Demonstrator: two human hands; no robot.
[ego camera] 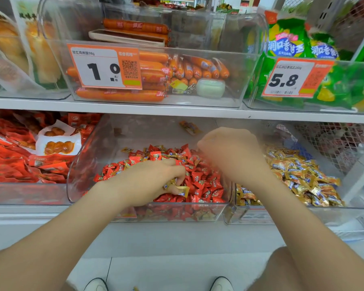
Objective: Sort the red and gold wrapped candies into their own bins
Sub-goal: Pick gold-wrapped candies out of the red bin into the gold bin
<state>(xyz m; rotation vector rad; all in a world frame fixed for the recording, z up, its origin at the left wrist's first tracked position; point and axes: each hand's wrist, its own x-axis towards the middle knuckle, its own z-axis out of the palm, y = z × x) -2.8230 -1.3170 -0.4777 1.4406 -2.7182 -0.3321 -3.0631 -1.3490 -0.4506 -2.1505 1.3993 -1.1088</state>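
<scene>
Head view: your left hand (151,179) reaches into the clear plastic bin (86,164) of red candies (200,179), thumb and curled fingers pinching a gold-wrapped candy (182,190) with crimped, shiny foil ends, just above the red heap. The red pieces are small, pillow-shaped and glossy, piled against the bin's transparent front wall, with a few gold ones mixed among them. Your right hand (231,152) hangs blurred over the wall between that bin and the neighbouring clear bin (303,215), where crinkled gold candies (298,175) lie heaped. Its fingers look curled, but whether they hold anything cannot be told. On the white shelf (114,106) above, smooth orange sausages (156,66) fill a clear tub (229,101) behind a white-and-orange price card (105,66).
</scene>
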